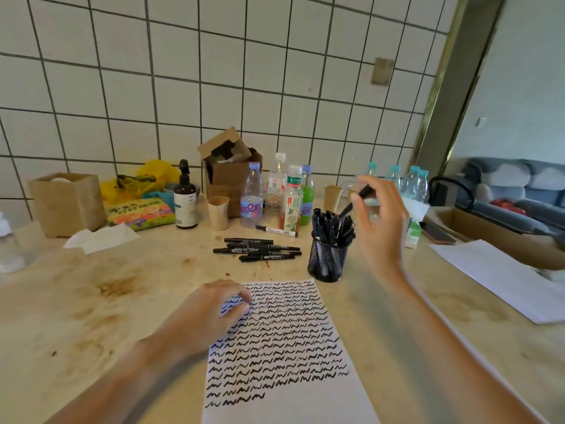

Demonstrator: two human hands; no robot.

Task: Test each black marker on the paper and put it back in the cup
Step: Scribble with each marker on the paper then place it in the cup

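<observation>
- The worktop (91,301) is pale stone-like material, smooth and hard, with brown stains at about nine o'clock from the paper.
- The left hand (208,313) rests at the paper's ten o'clock corner, its fingers (241,296) loosely curled, tips on the sheet, grasping nothing; it seems to pin the page.
- The paper (284,347) is a thin, limp white sheet lying flat, covered in rows of black squiggles down to a short last row near six o'clock. It would slide easily on the smooth top, so it needs holding down.
- Loose markers (260,249) lie in a flat bundle at twelve o'clock from the paper, with one white-barrelled pen (276,230) just beyond them.
- The cup (328,258) is a black wire-mesh cylinder, upright, at the paper's one o'clock, crowded with black markers. It looks light and could tip if nudged from the side.
- The right hand (379,215) hovers above the cup at its one o'clock, fingers pinching a black marker (356,200) near its upper end, the lower end slanting down just over the cup's rim.
- That marker is a slim, stiff plastic stick, light and fairly slick; a pinch on the barrel near mid-length should guide it best into a gap among the others.
- More white sheets (501,280) lie at three o'clock.
</observation>
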